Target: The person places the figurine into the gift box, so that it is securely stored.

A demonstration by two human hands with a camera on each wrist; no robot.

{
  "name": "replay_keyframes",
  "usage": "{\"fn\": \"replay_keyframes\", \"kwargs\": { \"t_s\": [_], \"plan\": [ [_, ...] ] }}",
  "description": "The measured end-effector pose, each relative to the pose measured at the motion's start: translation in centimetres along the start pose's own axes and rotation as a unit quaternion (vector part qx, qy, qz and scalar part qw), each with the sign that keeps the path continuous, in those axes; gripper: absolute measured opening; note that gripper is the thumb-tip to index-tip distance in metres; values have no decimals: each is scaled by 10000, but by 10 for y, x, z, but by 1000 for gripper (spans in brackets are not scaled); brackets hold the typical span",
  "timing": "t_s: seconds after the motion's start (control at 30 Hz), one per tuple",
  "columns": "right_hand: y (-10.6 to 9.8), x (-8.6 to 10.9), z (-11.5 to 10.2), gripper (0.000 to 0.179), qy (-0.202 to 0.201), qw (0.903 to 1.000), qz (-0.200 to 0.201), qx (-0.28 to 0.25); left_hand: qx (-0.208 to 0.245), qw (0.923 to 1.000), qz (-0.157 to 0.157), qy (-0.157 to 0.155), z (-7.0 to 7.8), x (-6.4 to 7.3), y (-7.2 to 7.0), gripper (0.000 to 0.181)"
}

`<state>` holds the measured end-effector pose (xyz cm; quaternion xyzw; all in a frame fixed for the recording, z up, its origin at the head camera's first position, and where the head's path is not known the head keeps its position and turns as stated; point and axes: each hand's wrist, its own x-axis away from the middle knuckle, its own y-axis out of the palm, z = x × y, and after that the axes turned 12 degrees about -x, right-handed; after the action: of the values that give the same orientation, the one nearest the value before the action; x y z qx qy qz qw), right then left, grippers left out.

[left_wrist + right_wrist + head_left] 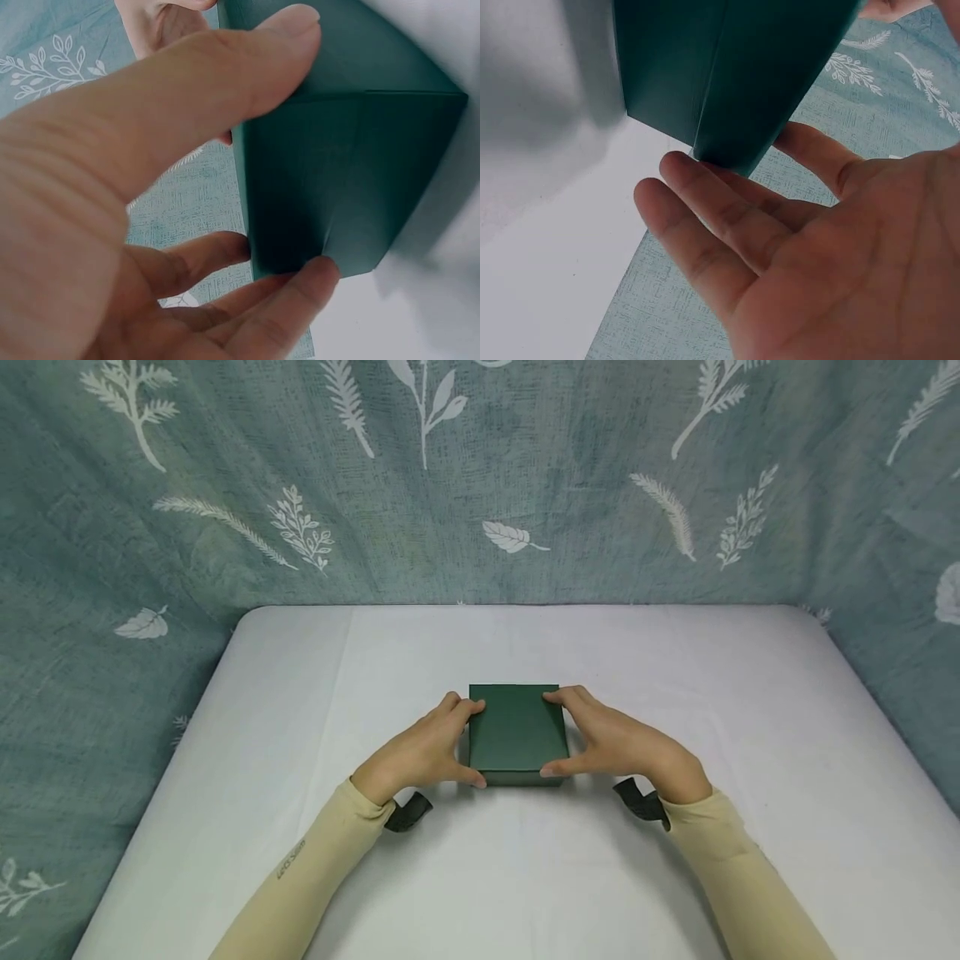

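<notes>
A dark green box with a flat, plain top sits on the white tabletop, and both hands hold it from opposite sides. At its left edge the left hand has its thumb by the near corner and its fingers towards the far end. The left wrist view shows that thumb laid over an edge of the box, with fingertips against another side. Across from it, the right hand grips the right edge, thumb at the near edge. Its fingers reach the box's end in the right wrist view. Anything inside the box is hidden.
The box stands near the middle of a table covered in white cloth. Behind and beside the table hangs a blue-green curtain with white leaf prints. Dark straps show near both wrists, below pale yellow sleeves.
</notes>
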<state>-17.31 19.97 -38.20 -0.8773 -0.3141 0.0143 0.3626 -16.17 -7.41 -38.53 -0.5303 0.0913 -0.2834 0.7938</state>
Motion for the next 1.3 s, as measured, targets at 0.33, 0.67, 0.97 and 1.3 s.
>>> {"fn": "replay_keyframes", "kwargs": {
  "t_s": [0.33,0.67,0.97,1.3],
  "plan": [
    [0,-1,0,101,63,9999,-28,147,-24,10000,-9,61,-2,0,0,97],
    [0,0,1,101,60,9998,-10,175,-8,9999,-62,104,-2,-2,1,97],
    [-1,-1,1,100,10,9997,-38,229,-29,10000,4,91,-3,-1,1,97],
    [0,-1,0,103,118,9998,-104,119,-62,9999,-29,141,-3,-1,1,98]
  ]
}}
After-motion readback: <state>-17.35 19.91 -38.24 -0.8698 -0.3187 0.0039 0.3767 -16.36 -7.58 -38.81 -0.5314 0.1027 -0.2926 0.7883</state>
